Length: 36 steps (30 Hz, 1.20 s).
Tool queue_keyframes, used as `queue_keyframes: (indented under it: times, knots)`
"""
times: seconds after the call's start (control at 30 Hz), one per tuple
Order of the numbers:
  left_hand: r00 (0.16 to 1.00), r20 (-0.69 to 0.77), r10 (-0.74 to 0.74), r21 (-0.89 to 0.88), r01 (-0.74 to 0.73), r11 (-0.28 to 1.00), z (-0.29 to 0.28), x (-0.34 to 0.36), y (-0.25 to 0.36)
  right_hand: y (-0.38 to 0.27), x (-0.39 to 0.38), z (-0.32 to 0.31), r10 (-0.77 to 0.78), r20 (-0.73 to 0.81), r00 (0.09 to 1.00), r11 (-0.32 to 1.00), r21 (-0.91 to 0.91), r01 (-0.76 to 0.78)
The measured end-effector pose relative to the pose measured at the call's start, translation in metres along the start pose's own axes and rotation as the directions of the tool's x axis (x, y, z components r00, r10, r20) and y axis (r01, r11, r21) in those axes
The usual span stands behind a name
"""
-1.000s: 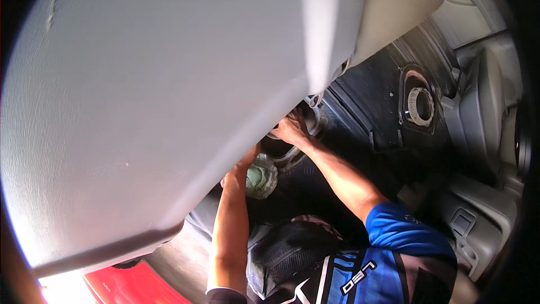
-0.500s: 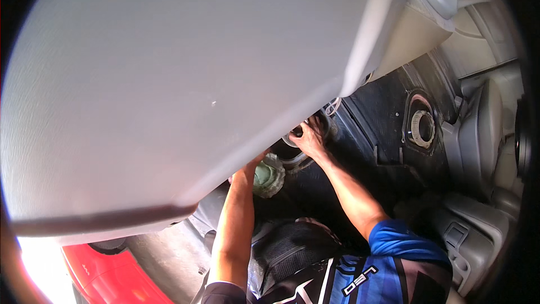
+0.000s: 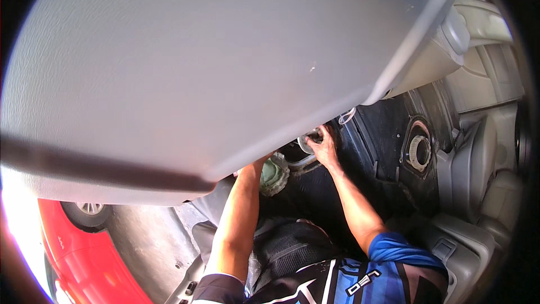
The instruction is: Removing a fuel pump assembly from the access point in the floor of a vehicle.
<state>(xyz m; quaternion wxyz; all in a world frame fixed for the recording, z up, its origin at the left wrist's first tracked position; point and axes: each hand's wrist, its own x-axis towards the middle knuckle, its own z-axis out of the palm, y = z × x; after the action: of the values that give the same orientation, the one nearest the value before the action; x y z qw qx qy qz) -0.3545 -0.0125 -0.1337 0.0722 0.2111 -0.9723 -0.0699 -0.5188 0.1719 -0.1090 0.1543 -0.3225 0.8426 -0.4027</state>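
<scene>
My right hand (image 3: pixel 323 148) reaches under the edge of a large grey panel (image 3: pixel 185 79). Its fingers and thumb curl round a round, pale-rimmed piece (image 3: pixel 306 142) over a dark opening in the black floor; the panel edge covers part of it. The fingers of my left hand (image 3: pixel 262 160) are hidden behind that same edge, with only the wrist side showing. Beside the left wrist lies a pale green round thing with a crinkled rim (image 3: pixel 274 174), partly covered by my forearm.
A second floor opening with a pale ribbed ring (image 3: pixel 419 152) lies to the right. A white looped cord (image 3: pixel 347 116) hangs at the panel's edge. Grey seat parts (image 3: pixel 481 129) line the right side. A dark mesh bag (image 3: pixel 292 247) sits before my body; a red car (image 3: pixel 95 253) stands outside.
The view has shifted, so the grey panel covers more of the upper right and more of the red car shows. My right hand has drawn the pale-rimmed piece slightly nearer the panel edge.
</scene>
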Motion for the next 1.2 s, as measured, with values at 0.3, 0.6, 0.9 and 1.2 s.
queue_keyframes:
  times: [0.3,0.6,0.9,1.2]
  knots:
    - [0.999,-0.025,-0.039,-0.037,0.038,0.999,-0.005,-0.008,-0.007,0.009,-0.003,0.002,0.000,0.041,0.999,0.999,0.055,-0.002]
    - [0.998,-0.034,-0.056,-0.050,0.054,0.997,-0.010,-0.010,-0.006,0.003,-0.003,0.003,-0.014,0.052,0.999,0.999,0.049,0.011]
    - [0.996,-0.060,-0.064,-0.050,0.061,0.997,0.001,-0.012,-0.004,-0.012,0.004,0.008,-0.072,0.067,0.995,0.997,-0.010,0.072]
    - [0.995,-0.093,-0.018,0.077,0.025,0.997,0.057,0.001,0.023,-0.010,0.002,0.006,0.019,0.024,1.000,0.998,0.056,-0.020]
